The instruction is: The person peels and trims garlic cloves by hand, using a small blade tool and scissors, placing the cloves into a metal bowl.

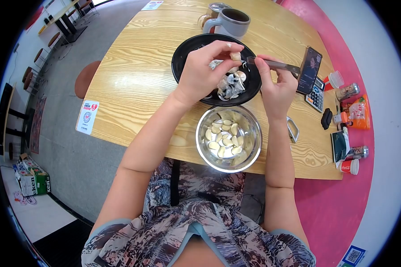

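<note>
My left hand (200, 73) pinches a garlic clove (235, 56) between thumb and fingertips, above a black plate (182, 52). Closed around a small knife (276, 65), my right hand (278, 86) is just to the right, with the knife's narrow end close to the clove. Papery garlic skins (231, 89) and some unpeeled garlic (240, 75) lie on the plate, partly hidden by my left hand. Nearer to me, a shiny metal bowl (200, 153) at the table edge contains several peeled cloves (227, 142).
A grey mug (234, 24) and a glass jar (219, 6) stand behind the plate. On the right are a propped phone (309, 71), a calculator (315, 94), cups, cans and an orange packet (360, 112). A metal ring-shaped object (292, 130) lies beside my right forearm.
</note>
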Demonstrator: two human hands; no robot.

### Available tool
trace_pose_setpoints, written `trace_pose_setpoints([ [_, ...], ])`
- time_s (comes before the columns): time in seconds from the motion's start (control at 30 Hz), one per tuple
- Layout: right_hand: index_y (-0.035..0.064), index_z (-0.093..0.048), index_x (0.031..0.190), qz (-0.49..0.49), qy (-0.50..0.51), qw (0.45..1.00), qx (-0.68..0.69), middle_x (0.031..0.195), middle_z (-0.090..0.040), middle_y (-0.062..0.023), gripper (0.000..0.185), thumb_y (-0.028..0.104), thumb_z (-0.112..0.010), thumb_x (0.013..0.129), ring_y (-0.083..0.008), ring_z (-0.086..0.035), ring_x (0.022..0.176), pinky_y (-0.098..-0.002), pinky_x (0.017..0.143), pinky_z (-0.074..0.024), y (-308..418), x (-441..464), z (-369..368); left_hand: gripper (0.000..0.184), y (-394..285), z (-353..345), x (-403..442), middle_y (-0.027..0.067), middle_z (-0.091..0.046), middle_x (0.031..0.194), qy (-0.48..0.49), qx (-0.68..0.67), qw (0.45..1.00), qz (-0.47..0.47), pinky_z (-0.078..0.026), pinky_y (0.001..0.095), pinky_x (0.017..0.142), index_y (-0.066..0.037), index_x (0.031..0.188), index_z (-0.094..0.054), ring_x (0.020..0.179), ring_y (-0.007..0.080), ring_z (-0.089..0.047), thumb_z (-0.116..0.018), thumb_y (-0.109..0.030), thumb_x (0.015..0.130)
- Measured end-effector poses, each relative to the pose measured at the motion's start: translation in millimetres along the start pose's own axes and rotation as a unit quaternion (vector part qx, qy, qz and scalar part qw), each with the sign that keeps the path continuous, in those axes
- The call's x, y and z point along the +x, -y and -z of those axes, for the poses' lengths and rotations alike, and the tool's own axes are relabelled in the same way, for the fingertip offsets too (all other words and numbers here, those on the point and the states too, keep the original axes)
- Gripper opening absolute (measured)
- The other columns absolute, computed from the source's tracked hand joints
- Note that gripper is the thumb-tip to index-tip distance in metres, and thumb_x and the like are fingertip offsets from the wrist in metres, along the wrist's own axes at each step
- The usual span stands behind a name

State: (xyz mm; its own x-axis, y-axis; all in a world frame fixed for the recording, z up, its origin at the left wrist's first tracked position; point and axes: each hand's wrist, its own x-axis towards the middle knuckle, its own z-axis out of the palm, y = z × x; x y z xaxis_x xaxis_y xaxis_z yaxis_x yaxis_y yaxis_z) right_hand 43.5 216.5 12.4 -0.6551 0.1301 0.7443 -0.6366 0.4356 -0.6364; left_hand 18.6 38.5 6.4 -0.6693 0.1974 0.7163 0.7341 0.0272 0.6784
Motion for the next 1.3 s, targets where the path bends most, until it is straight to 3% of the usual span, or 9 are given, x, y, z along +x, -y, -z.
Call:
trace_pose_setpoints([
  [0.07,-0.0015,-0.070,0.092,-0.030,0.010,0.999,-0.044,0.082,-0.071,-0.0108,0.012,0.007,-0.072,0.084,-0.0162,-0.066,0.071,-0.0276,0.066,-0.0503,-1.3,0.0,-0.4,0.024,-4.2,5.0,0.8,0.0108,-0.066,0.117,0.018,-0.089,0.992,0.083,-0.055,0.0274,0.087,0.003,0.114,-0.061,0.098,0.0155,-0.066,-0.059,0.005,0.090],
  [0.2,-0.0007,-0.069,0.098,-0.072,0.107,0.989,-0.076,0.084,-0.071,-0.0116,0.016,0.007,-0.073,0.084,-0.0166,-0.067,0.073,-0.0282,0.068,-0.0514,2.1,-3.5,-2.0,0.027,-0.3,4.9,3.9,0.0125,-0.065,0.119,0.014,-0.170,0.980,0.100,-0.055,0.0274,0.087,0.004,0.119,-0.058,0.100,0.0169,-0.066,-0.058,0.004,0.092],
  [0.27,-0.0008,-0.070,0.098,-0.044,0.070,0.995,-0.059,0.085,-0.071,-0.0110,0.016,0.006,-0.072,0.084,-0.0158,-0.067,0.074,-0.0275,0.068,-0.0512,8.2,-0.5,-1.2,0.030,0.8,4.9,4.5,0.0129,-0.065,0.119,0.015,-0.240,0.963,0.123,-0.055,0.0280,0.088,0.003,0.122,-0.057,0.102,0.0168,-0.065,-0.059,0.003,0.092],
  [0.47,-0.0012,-0.069,0.101,-0.014,0.000,0.996,0.084,0.090,-0.071,-0.0081,0.017,0.004,-0.072,0.085,-0.0130,-0.065,0.080,-0.0249,0.073,-0.0502,12.3,-0.4,-2.2,0.029,2.4,2.5,3.8,0.0095,-0.066,0.111,0.003,-0.223,0.968,0.117,-0.054,0.0248,0.086,0.002,0.120,-0.060,0.096,0.0128,-0.066,-0.062,0.001,0.091],
  [0.6,-0.0012,-0.069,0.103,-0.046,-0.005,0.987,0.151,0.094,-0.070,-0.0074,0.018,0.004,-0.071,0.086,-0.0130,-0.065,0.084,-0.0249,0.077,-0.0500,19.0,-0.3,-0.9,0.027,4.6,4.3,3.0,0.0118,-0.066,0.113,0.018,-0.206,0.971,0.120,-0.054,0.0281,0.089,0.003,0.119,-0.060,0.101,0.0161,-0.065,-0.061,0.000,0.092],
  [0.93,-0.0001,-0.069,0.101,0.018,-0.013,0.998,0.054,0.091,-0.069,-0.0091,0.020,0.005,-0.074,0.082,-0.0148,-0.066,0.081,-0.0253,0.071,-0.0500,14.8,0.6,1.7,0.019,5.3,5.1,3.0,0.0076,-0.066,0.107,0.035,-0.190,0.975,0.108,-0.055,0.0278,0.085,0.003,0.113,-0.064,0.096,0.0148,-0.066,-0.056,-0.001,0.096],
  [1.0,0.0009,-0.069,0.099,0.060,0.034,0.997,-0.030,0.088,-0.068,-0.0092,0.018,0.004,-0.073,0.082,-0.0167,-0.067,0.077,-0.0266,0.068,-0.0501,12.6,0.7,-0.5,0.019,4.7,4.8,2.5,0.0073,-0.066,0.107,0.037,-0.193,0.974,0.112,-0.055,0.0275,0.085,0.003,0.112,-0.064,0.095,0.0146,-0.066,-0.057,-0.001,0.095],
  [1.13,0.0010,-0.069,0.098,0.077,0.056,0.995,-0.033,0.087,-0.068,-0.0098,0.016,0.003,-0.072,0.082,-0.0177,-0.067,0.075,-0.0272,0.067,-0.0501,14.5,2.1,-2.3,0.017,0.3,3.1,1.2,0.0068,-0.066,0.104,0.063,-0.133,0.984,0.097,-0.055,0.0255,0.083,0.002,0.107,-0.066,0.092,0.0130,-0.066,-0.064,-0.001,0.090],
  [1.3,-0.0004,-0.070,0.094,0.023,0.100,0.994,0.023,0.086,-0.069,-0.0082,0.011,0.004,-0.072,0.084,-0.0153,-0.066,0.075,-0.0266,0.067,-0.0502,10.2,0.6,-1.7,0.014,-5.2,7.5,2.3,0.0060,-0.068,0.099,0.077,-0.076,0.990,0.089,-0.055,0.0240,0.079,0.002,0.100,-0.067,0.087,0.0117,-0.066,-0.068,-0.001,0.087],
])
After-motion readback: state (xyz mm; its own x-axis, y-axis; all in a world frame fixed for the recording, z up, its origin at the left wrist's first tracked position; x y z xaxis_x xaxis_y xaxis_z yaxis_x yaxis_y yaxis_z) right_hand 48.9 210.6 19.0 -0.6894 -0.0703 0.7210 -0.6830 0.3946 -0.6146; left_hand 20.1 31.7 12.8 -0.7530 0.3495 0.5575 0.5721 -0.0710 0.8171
